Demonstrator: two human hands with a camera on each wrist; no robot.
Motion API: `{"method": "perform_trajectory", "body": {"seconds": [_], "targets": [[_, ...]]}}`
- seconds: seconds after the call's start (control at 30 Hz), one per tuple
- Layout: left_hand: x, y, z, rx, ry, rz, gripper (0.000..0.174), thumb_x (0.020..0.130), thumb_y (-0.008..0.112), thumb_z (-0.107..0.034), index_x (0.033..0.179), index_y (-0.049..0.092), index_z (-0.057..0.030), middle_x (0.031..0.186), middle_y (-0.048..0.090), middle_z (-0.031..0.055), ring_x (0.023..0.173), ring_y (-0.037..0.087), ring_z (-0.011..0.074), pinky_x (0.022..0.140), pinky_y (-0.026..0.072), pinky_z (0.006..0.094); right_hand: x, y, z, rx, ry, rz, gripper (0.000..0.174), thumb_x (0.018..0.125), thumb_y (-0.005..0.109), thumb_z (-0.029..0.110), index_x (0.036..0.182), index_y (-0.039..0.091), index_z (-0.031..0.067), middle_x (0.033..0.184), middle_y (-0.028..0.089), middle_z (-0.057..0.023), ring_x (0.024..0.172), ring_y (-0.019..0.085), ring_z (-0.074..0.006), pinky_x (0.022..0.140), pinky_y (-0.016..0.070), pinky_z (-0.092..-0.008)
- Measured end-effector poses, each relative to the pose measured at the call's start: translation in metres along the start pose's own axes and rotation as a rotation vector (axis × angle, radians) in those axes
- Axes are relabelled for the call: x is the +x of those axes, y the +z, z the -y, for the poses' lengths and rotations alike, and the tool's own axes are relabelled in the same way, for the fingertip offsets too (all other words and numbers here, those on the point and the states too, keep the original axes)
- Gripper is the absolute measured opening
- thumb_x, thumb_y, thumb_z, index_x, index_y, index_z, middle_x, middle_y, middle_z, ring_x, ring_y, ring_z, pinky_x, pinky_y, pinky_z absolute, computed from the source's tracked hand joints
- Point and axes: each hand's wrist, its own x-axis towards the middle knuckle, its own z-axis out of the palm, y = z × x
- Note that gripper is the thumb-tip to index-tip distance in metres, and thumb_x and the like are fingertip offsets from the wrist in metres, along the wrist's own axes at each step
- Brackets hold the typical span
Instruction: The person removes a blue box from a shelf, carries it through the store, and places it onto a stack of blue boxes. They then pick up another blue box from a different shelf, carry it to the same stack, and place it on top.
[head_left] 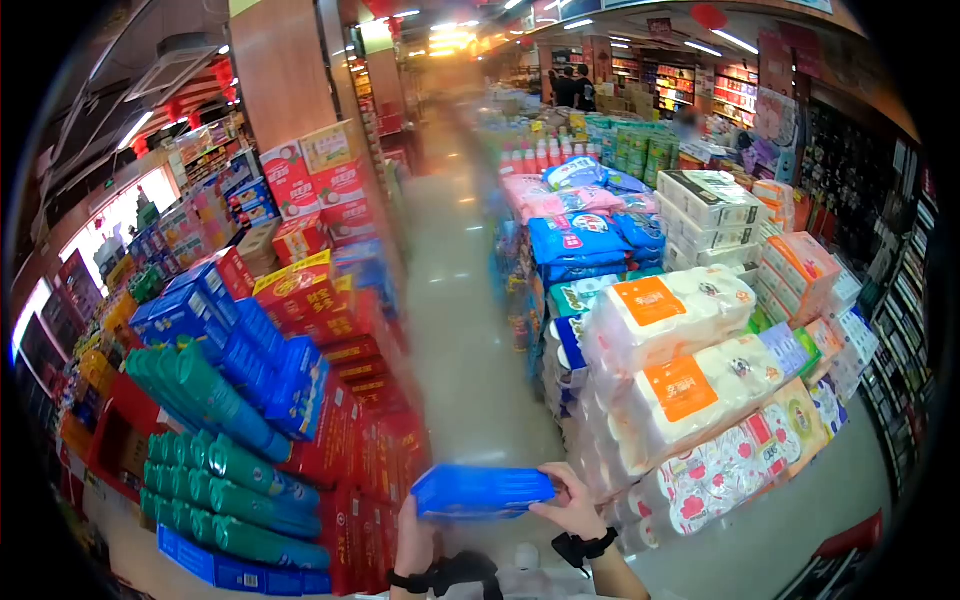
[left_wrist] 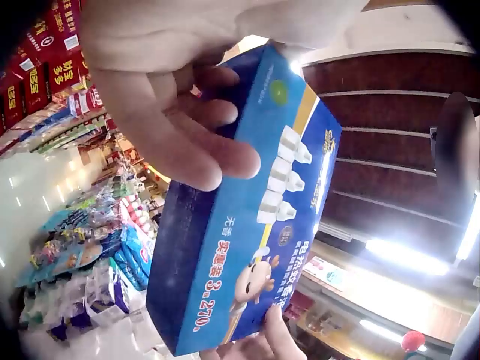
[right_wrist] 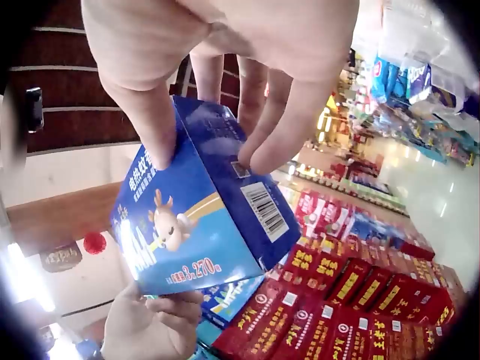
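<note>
A blue carton (head_left: 482, 492) with a cartoon animal and white print is held flat in front of me over a shop aisle. My left hand (head_left: 415, 535) grips its left end, fingers (left_wrist: 202, 142) curled over the blue box (left_wrist: 247, 217). My right hand (head_left: 572, 505) grips the right end; its thumb and fingers (right_wrist: 281, 127) pinch the box (right_wrist: 202, 217) near the barcode. The other hand's fingertips (right_wrist: 154, 322) show under the box in the right wrist view.
Stacks of red cartons (head_left: 360, 450), blue boxes (head_left: 200, 310) and green tubes (head_left: 220, 470) rise on the left. Toilet-paper packs (head_left: 690, 380) and blue bags (head_left: 580, 240) pile on the right. A shiny aisle floor (head_left: 450, 290) runs ahead between them, with people far off.
</note>
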Motion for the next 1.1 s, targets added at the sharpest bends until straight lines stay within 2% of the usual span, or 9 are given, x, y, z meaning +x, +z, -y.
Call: {"method": "perform_trajectory", "body": {"seconds": [0.13,0.23,0.27,0.37,0.47,0.63,0.87,1.07,1.1], "targets": [[0.031,0.023,-0.002,-0.021,0.054,0.075,0.035,0.097,0.039,-0.014,0.128,0.05,-0.0008,0.102,0.064,0.0106,0.085,0.062,0.0195,0.067,0.0517,0.0316,0.025,-0.018,-0.003,0.075,0.064,-0.006,0.062,0.07,0.079,0.0,0.126,0.051,0.0016,0.12,0.051,-0.0076,0.114,0.052,-0.0184,0.097,0.0434,-0.0317],[0.058,0.036,-0.004,-0.196,0.031,0.145,0.044,0.099,0.042,-0.033,0.131,0.047,-0.0024,0.104,0.065,0.0117,0.086,0.062,0.022,0.066,0.0516,0.034,0.046,-0.027,-0.022,0.119,0.057,-0.015,0.063,0.073,0.077,-0.003,0.129,0.048,0.002,0.122,0.053,-0.0075,0.115,0.054,-0.0186,0.096,0.0461,-0.0329],[0.064,0.048,-0.016,-0.101,0.068,0.124,0.055,0.098,0.041,-0.046,0.133,0.045,-0.0035,0.108,0.064,0.0126,0.087,0.062,0.0238,0.065,0.051,0.0356,0.054,-0.028,-0.024,0.144,0.054,-0.028,0.062,0.073,0.076,-0.004,0.129,0.048,0.0019,0.122,0.054,-0.0077,0.116,0.054,-0.0186,0.097,0.0461,-0.033],[0.1,0.043,-0.013,-0.134,0.036,0.211,0.052,0.099,0.041,-0.043,0.133,0.045,-0.0039,0.111,0.063,0.0124,0.089,0.062,0.0235,0.065,0.0507,0.0359,0.082,-0.028,-0.034,0.178,0.068,-0.051,0.061,0.074,0.074,-0.007,0.129,0.048,0.0017,0.123,0.053,-0.0085,0.117,0.053,-0.0186,0.097,0.0457,-0.0333],[0.134,0.053,-0.015,-0.145,0.064,0.069,0.053,0.1,0.034,-0.047,0.125,0.049,-0.0018,0.103,0.065,0.0143,0.079,0.062,0.0243,0.063,0.0503,0.0362,0.113,-0.03,-0.04,0.185,0.123,-0.039,0.063,0.073,0.074,-0.007,0.13,0.047,0.002,0.123,0.05,-0.0078,0.118,0.051,-0.0186,0.099,0.0445,-0.0332],[0.217,0.043,0.001,-0.229,0.032,0.068,0.053,0.1,0.034,-0.047,0.125,0.049,-0.0029,0.103,0.065,0.0137,0.079,0.061,0.0241,0.063,0.0502,0.0366,0.173,-0.037,-0.045,0.107,0.086,-0.077,0.064,0.073,0.074,-0.007,0.13,0.046,0.0022,0.125,0.047,-0.0077,0.12,0.049,-0.0193,0.099,0.0444,-0.0335],[0.299,0.042,-0.036,-0.268,-0.017,0.109,0.05,0.101,0.032,-0.046,0.118,0.051,-0.0036,0.095,0.066,0.013,0.072,0.061,0.0242,0.063,0.0502,0.0367,0.277,-0.035,-0.063,0.06,0.063,-0.023,0.064,0.074,0.073,-0.008,0.131,0.046,0.0023,0.127,0.046,-0.0079,0.12,0.049,-0.0198,0.101,0.043,-0.0337],[0.351,0.008,-0.044,-0.25,0.123,-0.065,0.054,0.1,0.031,-0.05,0.118,0.054,-0.0049,0.094,0.066,0.0106,0.073,0.061,0.0226,0.059,0.049,0.0361,0.341,0.0,-0.107,0.032,0.047,0.089,0.063,0.074,0.074,-0.006,0.13,0.048,0.0027,0.125,0.047,-0.0079,0.119,0.049,-0.0194,0.1,0.0435,-0.0339],[0.356,0.007,-0.049,-0.277,0.099,-0.107,0.053,0.1,0.033,-0.049,0.121,0.054,-0.0052,0.101,0.065,0.0088,0.081,0.059,0.0213,0.068,0.0475,0.0369,0.352,0.005,-0.112,0.037,0.048,0.123,0.064,0.074,0.074,-0.008,0.131,0.047,0.0027,0.127,0.045,-0.0081,0.121,0.048,-0.0193,0.101,0.0427,-0.0344]]}}
